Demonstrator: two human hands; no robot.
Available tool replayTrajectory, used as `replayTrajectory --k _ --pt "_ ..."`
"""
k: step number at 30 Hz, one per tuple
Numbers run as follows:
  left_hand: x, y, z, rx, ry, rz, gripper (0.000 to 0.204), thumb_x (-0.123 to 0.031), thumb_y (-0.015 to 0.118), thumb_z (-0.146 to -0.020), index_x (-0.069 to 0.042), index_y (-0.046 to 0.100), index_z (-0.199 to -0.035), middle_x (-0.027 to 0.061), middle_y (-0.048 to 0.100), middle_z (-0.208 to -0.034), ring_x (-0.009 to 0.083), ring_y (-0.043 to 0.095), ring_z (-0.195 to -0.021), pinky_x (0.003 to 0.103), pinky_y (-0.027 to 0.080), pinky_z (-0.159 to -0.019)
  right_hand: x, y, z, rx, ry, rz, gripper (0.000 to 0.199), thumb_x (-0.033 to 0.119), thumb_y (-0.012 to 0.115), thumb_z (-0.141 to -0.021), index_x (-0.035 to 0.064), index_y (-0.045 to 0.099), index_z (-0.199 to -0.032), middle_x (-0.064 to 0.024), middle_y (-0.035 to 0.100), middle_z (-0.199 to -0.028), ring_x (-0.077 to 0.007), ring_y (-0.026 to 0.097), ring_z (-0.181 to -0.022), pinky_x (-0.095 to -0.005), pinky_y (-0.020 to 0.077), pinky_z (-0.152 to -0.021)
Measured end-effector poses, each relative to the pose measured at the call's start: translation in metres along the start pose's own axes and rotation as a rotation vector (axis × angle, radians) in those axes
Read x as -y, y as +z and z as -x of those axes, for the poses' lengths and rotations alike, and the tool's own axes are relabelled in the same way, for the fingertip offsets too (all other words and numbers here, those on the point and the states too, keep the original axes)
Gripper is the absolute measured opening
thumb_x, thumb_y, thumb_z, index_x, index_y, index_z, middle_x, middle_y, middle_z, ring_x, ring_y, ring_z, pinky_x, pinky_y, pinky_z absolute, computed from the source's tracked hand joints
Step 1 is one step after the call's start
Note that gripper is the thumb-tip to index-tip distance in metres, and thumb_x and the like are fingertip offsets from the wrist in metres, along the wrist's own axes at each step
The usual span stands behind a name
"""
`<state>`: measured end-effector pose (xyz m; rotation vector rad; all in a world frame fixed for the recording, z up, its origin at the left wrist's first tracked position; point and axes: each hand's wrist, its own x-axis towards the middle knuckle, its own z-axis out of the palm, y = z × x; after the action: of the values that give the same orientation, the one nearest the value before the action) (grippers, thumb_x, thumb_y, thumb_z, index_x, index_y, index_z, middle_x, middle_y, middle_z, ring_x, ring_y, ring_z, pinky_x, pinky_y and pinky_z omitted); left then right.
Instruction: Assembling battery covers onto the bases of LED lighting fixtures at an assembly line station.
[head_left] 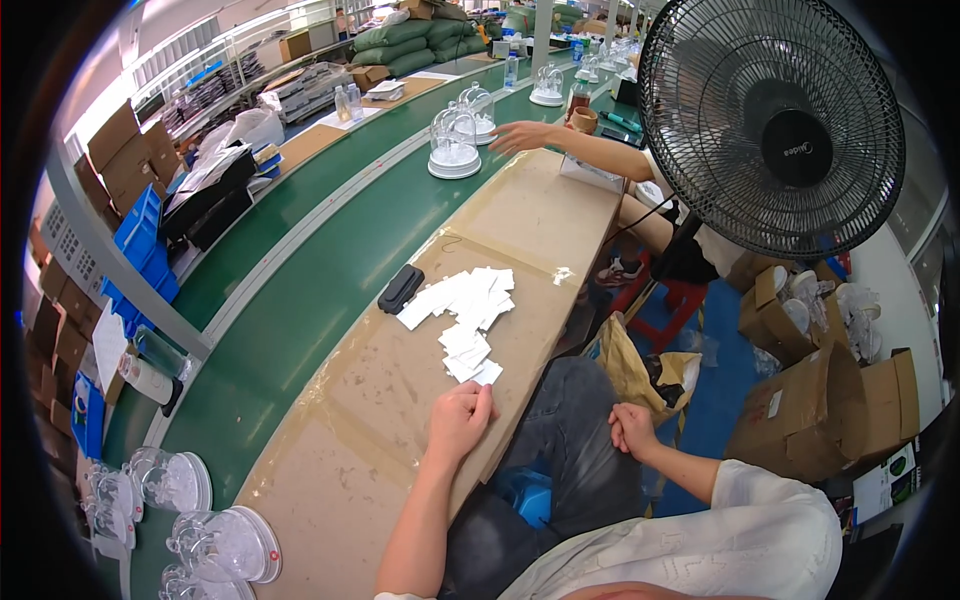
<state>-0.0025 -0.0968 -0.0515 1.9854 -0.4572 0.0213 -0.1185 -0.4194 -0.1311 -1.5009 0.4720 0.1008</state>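
My left hand (pixel 460 418) rests on the cardboard-covered bench (pixel 350 430), its fingers curled shut. Whatever those fingers may hold is hidden. Just beyond the thumb lies a loose, spread pile of small white paper slips (pixel 465 305). A small black oblong case (pixel 401 289) sits at the pile's left edge. Over by my right thigh, my right hand (pixel 632 428) is loosely closed, and no object shows in it.
A green conveyor belt (pixel 300 290) curves along the left, carrying clear domes on white bases (pixel 455 150). A co-worker's arm (pixel 570 140) reaches toward those far domes. A large black fan (pixel 775 125) stands at right. Open cardboard boxes (pixel 800 420) and a yellowish bag (pixel 640 370) are on the floor.
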Motion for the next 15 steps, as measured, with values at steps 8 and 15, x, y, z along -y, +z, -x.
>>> replayTrajectory --k 8,15 --pt "0.0013 0.0 0.0003 -0.011 0.027 -0.017 0.036 -0.015 0.054 -0.095 -0.002 0.069 -0.066 0.0075 0.064 -0.069 0.0209 0.062 -0.062 0.031 0.048 -0.062 -0.0027 0.0003 -0.0012 -0.02 0.02 0.0 0.033 0.025 0.045 -0.103 0.001 0.055 -0.083 -0.0116 0.055 -0.051 -0.0137 0.04 -0.032 -0.0256 0.0312 -0.033" --pt "0.0026 0.0015 0.0004 -0.01 0.026 -0.014 0.036 -0.015 0.054 -0.095 -0.001 0.069 -0.066 0.0079 0.063 -0.069 0.0214 0.061 -0.062 0.031 0.047 -0.062 -0.0047 -0.0006 -0.0012 -0.02 0.017 0.009 0.033 0.025 0.045 -0.103 0.0012 0.055 -0.083 -0.0113 0.055 -0.051 -0.0137 0.04 -0.032 -0.0256 0.0312 -0.033"
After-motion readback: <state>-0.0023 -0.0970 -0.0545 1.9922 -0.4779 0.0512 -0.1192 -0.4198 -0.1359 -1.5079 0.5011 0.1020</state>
